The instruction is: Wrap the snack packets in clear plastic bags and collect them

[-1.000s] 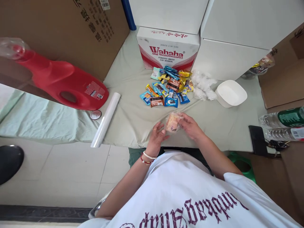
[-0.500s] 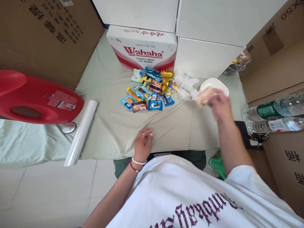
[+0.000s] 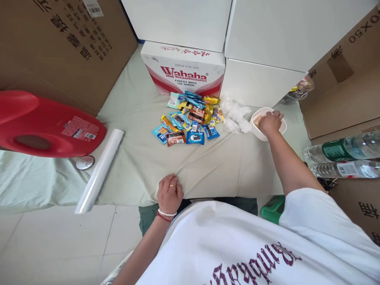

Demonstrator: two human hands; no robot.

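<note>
White fabric of the wearer's shirt (image 3: 213, 241), printed with dark purple lettering, occupies the foreground. Just beyond it, the left hand (image 3: 170, 194) rests palm down at the near edge of the cloth-covered table (image 3: 208, 170), fingers loosely curled; whether the palm is closed on anything cannot be told. A gold ring (image 3: 172, 185) sits on one finger, and a white bracelet (image 3: 167, 214) lies beside a red one at the wrist. To the left, a white roll (image 3: 101, 170) lies obliquely near a round disc (image 3: 85, 162) and a large red jug (image 3: 56, 118). At the far right, two clear bottles (image 3: 341, 150) lie on their sides, one above the other in view.

Farther out, the right hand (image 3: 270, 123) reaches down into a white bowl (image 3: 285, 127). Its bent fingers are at a pale orange item (image 3: 258, 120) inside the bowl, toward the left wall; whether they grip it cannot be told. Left of the bowl, crumpled clear plastic (image 3: 234, 111) adjoins a heap of coloured snack packets (image 3: 196, 114). Behind the heap stands a red-and-white Wahaha carton (image 3: 187, 75), with plain white boxes (image 3: 264, 83) beside and above it.
</note>
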